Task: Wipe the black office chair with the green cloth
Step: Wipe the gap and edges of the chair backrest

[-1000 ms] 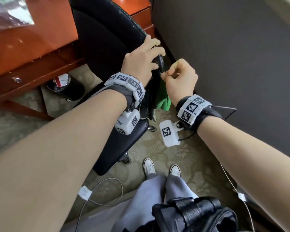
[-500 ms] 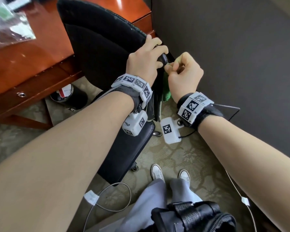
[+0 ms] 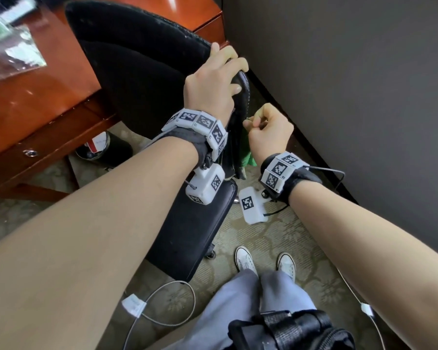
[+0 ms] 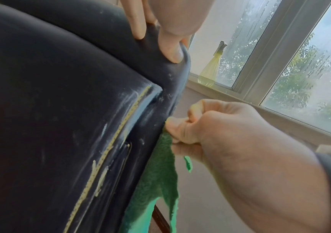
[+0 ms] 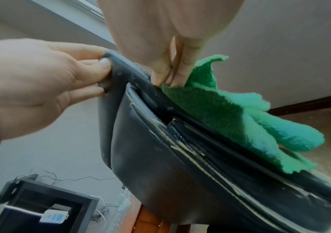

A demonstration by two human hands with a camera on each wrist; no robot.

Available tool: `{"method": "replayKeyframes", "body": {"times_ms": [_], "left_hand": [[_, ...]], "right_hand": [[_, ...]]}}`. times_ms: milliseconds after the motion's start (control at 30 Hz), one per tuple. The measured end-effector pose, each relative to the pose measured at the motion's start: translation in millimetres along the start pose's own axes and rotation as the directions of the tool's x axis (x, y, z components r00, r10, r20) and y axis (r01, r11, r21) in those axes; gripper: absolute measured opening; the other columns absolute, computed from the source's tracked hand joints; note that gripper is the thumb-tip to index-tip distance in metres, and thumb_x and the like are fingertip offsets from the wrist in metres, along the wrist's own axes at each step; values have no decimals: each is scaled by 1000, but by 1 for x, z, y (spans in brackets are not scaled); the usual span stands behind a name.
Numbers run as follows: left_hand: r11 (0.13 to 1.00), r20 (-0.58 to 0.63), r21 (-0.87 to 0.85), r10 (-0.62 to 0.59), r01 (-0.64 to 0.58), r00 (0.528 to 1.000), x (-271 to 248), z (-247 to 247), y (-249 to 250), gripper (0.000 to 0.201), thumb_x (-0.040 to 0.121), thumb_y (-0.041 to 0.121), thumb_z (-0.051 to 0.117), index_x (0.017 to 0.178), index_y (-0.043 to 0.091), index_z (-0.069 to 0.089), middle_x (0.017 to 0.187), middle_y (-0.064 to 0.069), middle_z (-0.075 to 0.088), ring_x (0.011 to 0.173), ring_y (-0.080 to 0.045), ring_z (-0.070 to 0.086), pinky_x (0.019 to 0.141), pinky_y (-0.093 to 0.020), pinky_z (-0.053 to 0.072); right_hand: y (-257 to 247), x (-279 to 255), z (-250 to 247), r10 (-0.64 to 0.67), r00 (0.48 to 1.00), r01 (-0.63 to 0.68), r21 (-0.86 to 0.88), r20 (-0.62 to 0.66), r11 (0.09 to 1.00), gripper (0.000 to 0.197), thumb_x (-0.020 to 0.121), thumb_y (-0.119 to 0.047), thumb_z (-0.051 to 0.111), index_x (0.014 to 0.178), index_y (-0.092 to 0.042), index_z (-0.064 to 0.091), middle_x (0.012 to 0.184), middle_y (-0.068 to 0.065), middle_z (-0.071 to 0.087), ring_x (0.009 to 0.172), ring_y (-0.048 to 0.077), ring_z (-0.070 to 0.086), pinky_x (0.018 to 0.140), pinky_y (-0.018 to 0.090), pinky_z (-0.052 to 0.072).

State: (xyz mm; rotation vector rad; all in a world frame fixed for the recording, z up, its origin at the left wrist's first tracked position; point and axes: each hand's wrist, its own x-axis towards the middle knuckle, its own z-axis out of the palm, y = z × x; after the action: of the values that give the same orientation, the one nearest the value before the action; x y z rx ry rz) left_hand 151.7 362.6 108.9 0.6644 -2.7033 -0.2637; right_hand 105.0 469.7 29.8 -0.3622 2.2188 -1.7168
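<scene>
Green cloth (image 5: 230, 116) hangs against the back face of the black office chair (image 3: 142, 79), along the backrest's right edge, its top corner caught in the right hand (image 3: 269, 132). From the right wrist view, two fingertips (image 5: 177, 74) of that hand press side by side into the cloth's upper edge just where it meets the chair's rim; the rest of the fabric spills downward and away in loose folds, free of the fingers. The left wrist view shows the same hand curled into a loose fist, thumb and forefinger pinching the cloth right beside the seam, with the fabric trailing below the knuckles between hand and backrest.

Higher up, the left hand (image 3: 210, 82) grips the top corner of the backrest, fingers wrapped over the rim and thumb on the padded front, squeezing the edge. The two hands are near each other but apart, left above right.

White scuffs and worn stitching run down the chair's side panel. The chair stands pushed toward a reddish wooden desk (image 3: 36, 92), with a dark waste bin (image 3: 106, 150) underneath, patterned carpet (image 3: 276, 238) below, and a grey wall (image 3: 352, 84) close on the right.
</scene>
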Motion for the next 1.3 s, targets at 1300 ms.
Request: {"method": "replayKeyframes", "body": {"times_ms": [1300], "left_hand": [[820,-111,-483,-405,307,908,-122,98,-10,62,73,8,67,132,20,52,135,6,46,109,-6,55,89,-20,47]], "right_hand": [[53,16,9,-72,987,66,48,144,997,9,81,-19,72,77,-24,66,80,-10,68,79,10,66,81,36,57]]}}
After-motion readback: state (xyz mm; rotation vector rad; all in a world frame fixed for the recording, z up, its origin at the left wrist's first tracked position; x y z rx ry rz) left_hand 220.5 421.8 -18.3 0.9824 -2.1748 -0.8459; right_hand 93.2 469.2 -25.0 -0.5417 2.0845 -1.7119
